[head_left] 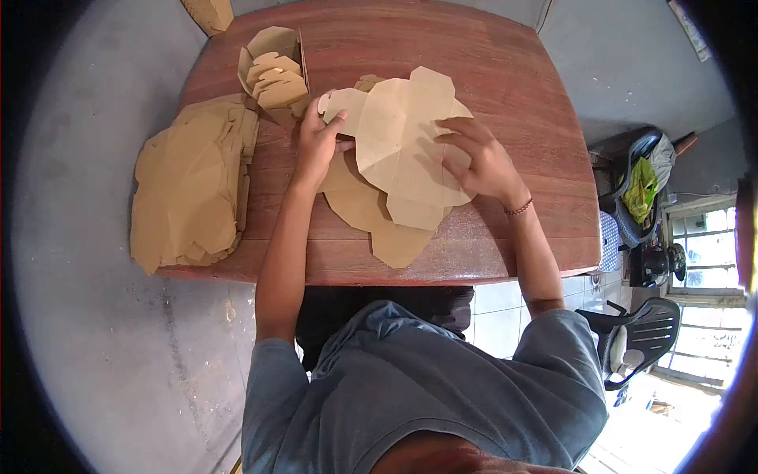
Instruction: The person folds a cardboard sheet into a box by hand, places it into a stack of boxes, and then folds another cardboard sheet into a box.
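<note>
A flat, die-cut cardboard box blank (pixel 399 134) with rounded flaps and crease lines lies in front of me, raised a little at its left side. My left hand (pixel 317 138) pinches its left flap, thumb on top and fingers beneath. Over the right part of the blank, my right hand (pixel 478 158) is spread with its fingers apart and slightly curved. Whether those fingertips touch the cardboard I cannot tell. Another cardboard blank (pixel 403 241) lies under the first, and its lower edge sticks out toward me.
A thick stack of flat cardboard blanks (pixel 185 186) sits at the table's left edge. Behind it stands an open cardboard box (pixel 272 43) holding folded cardboard pieces. The wooden table (pixel 521 103) ends close to my body. Chairs (pixel 643 336) stand to the right.
</note>
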### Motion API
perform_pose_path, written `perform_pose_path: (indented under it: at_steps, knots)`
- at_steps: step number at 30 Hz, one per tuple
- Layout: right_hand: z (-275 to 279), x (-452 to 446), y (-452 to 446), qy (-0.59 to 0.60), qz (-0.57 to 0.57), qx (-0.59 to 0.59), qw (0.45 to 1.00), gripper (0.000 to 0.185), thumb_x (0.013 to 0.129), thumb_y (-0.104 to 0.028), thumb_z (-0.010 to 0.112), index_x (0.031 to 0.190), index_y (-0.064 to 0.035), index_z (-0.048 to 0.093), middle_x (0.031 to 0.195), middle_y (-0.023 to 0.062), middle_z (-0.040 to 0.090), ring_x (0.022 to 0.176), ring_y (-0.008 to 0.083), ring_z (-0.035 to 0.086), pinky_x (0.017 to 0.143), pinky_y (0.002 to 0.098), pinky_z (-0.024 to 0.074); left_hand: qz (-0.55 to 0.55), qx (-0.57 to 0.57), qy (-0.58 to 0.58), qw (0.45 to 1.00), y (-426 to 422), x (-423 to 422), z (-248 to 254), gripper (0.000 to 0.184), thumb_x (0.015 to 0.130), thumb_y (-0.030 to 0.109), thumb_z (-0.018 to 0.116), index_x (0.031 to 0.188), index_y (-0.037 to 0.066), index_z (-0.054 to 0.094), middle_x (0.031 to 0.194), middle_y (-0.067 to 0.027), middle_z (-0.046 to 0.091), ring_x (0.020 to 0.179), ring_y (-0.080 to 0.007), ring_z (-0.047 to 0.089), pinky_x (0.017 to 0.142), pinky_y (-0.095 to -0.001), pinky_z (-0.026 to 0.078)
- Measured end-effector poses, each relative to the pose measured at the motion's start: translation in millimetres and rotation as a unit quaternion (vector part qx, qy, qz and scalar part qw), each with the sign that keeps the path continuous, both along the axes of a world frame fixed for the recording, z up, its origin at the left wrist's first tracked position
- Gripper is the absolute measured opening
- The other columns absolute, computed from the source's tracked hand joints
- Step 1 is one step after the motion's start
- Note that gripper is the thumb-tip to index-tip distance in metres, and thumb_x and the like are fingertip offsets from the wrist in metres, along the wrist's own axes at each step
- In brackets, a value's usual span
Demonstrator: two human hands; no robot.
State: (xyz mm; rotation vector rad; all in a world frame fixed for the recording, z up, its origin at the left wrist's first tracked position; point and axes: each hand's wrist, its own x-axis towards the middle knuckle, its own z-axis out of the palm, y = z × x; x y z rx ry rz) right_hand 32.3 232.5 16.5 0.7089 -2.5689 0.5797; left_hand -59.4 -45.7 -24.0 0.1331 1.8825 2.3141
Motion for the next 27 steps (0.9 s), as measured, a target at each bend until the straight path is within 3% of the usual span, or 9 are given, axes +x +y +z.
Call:
perform_pose_path:
  at_steps: [5,7,10,13,15,17,21,26,27]
  knots:
    - [0,2,2,-0.057,0.005,-0.062,0.996,0.035,0.084,-0.027,0.079,0.111,-0.0065,0.073,0.126,0.0129,0.067,0.123,0.0348,0.059,0.102,0.0443,0.0507,0.039,0.039,0.006,0.998,1,3,6,0.052,0.1,0.009,0.059,0.148,0.009,0.04,0.135,-0.0113,0.057,0.113,-0.0214,0.065,0.083,-0.0393,0.064]
    - [0,11,-16,-0.098,0.104,-0.075,0.987,0.049,0.08,-0.036,0.083,0.117,-0.0065,0.07,0.132,0.0146,0.064,0.127,0.0361,0.056,0.104,0.0464,0.0483,0.039,0.056,0.009,0.998,3,9,13,0.054,0.099,0.007,0.06,0.149,0.009,0.04,0.136,-0.0116,0.057,0.114,-0.0214,0.064,0.083,-0.0381,0.064]
    - [6,24,-50,-0.054,0.127,-0.076,0.987,0.064,0.076,-0.043,0.086,0.125,-0.007,0.064,0.135,0.0162,0.059,0.129,0.0375,0.054,0.106,0.0472,0.0465,0.033,0.016,0.078,0.996,8,15,17,0.047,0.097,0.003,0.063,0.142,0.007,0.05,0.132,-0.0115,0.06,0.111,-0.0195,0.066,0.08,-0.0343,0.064]
    - [-13,26,-62,-0.042,0.083,-0.06,0.994,0.059,0.076,-0.032,0.085,0.124,-0.007,0.061,0.131,0.0171,0.057,0.121,0.0375,0.057,0.1,0.0462,0.0493,-0.035,0.029,0.092,0.995,9,17,11,0.03,0.096,0.001,0.064,0.126,0.001,0.064,0.125,-0.0096,0.063,0.102,-0.0166,0.068,0.075,-0.03,0.065]
    - [-22,24,-62,-0.041,0.069,-0.049,0.996,0.054,0.077,-0.026,0.083,0.123,-0.0077,0.06,0.126,0.0178,0.058,0.116,0.0377,0.058,0.097,0.0457,0.05,-0.031,0.036,0.099,0.994,11,20,13,0.031,0.096,0.001,0.064,0.126,0.0,0.063,0.125,-0.0097,0.062,0.102,-0.0169,0.068,0.075,-0.0296,0.065]
    - [-24,21,-60,0.003,0.038,-0.021,0.999,0.042,0.075,-0.012,0.076,0.116,-0.0072,0.064,0.118,0.0155,0.062,0.107,0.0346,0.062,0.093,0.0447,0.0513,-0.025,0.046,0.106,0.993,11,19,13,0.031,0.096,0.001,0.064,0.127,0.0,0.063,0.126,-0.0098,0.062,0.103,-0.0171,0.068,0.075,-0.0293,0.065]
    - [-14,21,-54,0.037,0.005,-0.044,0.998,0.029,0.073,-0.005,0.072,0.102,-0.0077,0.072,0.102,0.008,0.069,0.097,0.0277,0.067,0.092,0.0417,0.053,-0.074,0.092,0.153,0.981,7,15,5,0.047,0.095,0.002,0.062,0.142,0.003,0.053,0.135,-0.0168,0.058,0.112,-0.0212,0.066,0.087,-0.0361,0.062]
    - [8,12,-18,0.022,0.043,-0.024,0.999,0.028,0.072,-0.001,0.072,0.098,-0.0071,0.074,0.098,0.0101,0.071,0.093,0.0303,0.069,0.09,0.0416,0.0546,-0.12,0.102,0.226,0.961,9,24,13,0.069,0.093,0.001,0.061,0.156,0.007,0.033,0.149,-0.0204,0.048,0.126,-0.0274,0.058,0.104,-0.0458,0.053]
    - [17,11,-9,0.007,0.09,-0.031,0.995,0.028,0.07,0.001,0.072,0.098,-0.0064,0.075,0.098,0.0105,0.071,0.095,0.031,0.069,0.091,0.0421,0.0544,-0.081,0.038,0.242,0.966,12,24,10,0.074,0.092,0.005,0.064,0.157,0.009,0.03,0.151,-0.0182,0.047,0.129,-0.0279,0.056,0.107,-0.046,0.049]
